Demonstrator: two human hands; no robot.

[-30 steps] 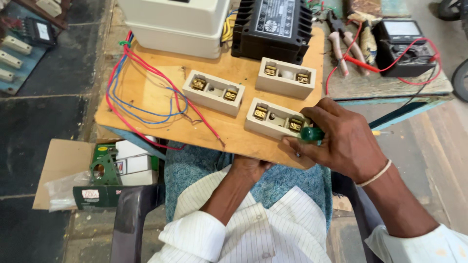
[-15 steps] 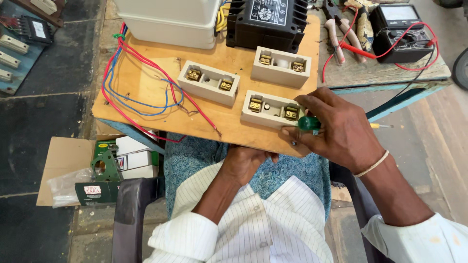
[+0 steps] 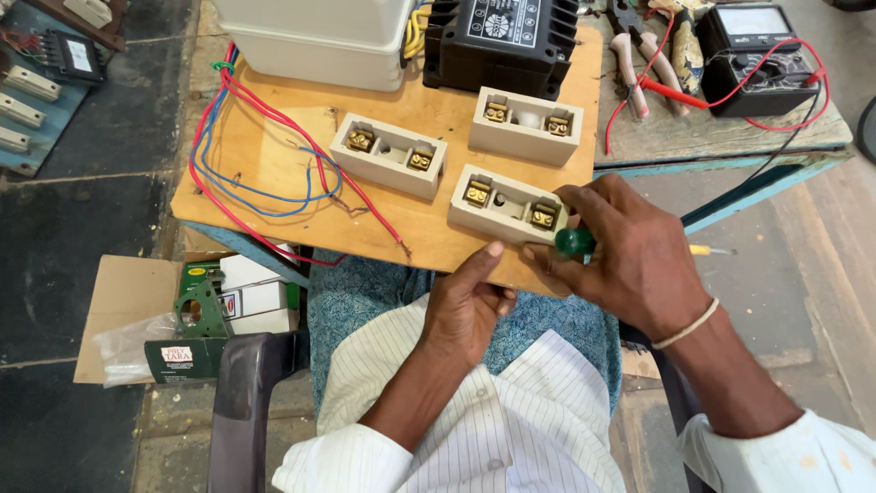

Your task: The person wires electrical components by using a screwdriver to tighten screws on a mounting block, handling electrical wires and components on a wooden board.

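Work sits mid-way, I judge: your right hand [image 3: 630, 256] grips a green-handled screwdriver [image 3: 577, 242] closed-fisted at the near cream ceramic fuse base [image 3: 508, 203], beside its right brass terminal. Your left hand [image 3: 467, 306], holding nothing, props the plywood board [image 3: 274, 146] from beneath, thumb on its edge. Red and blue wires [image 3: 265, 169] lie unconnected; two more cream bases [image 3: 388, 155] wait. Board rests on your lap, a cluttered workbench [image 3: 730, 128] beyond, over a stone floor.

board [image 3: 274, 155]: matt, smooth wood
fuse holders [image 3: 507, 203]: cream glazed ceramic, brass-coloured metal terminals
screwdriver handle [image 3: 575, 242]: glossy green plastic
wires [image 3: 239, 160]: smooth red and blue plastic insulation
black unit [image 3: 502, 41]: ribbed matt plastic
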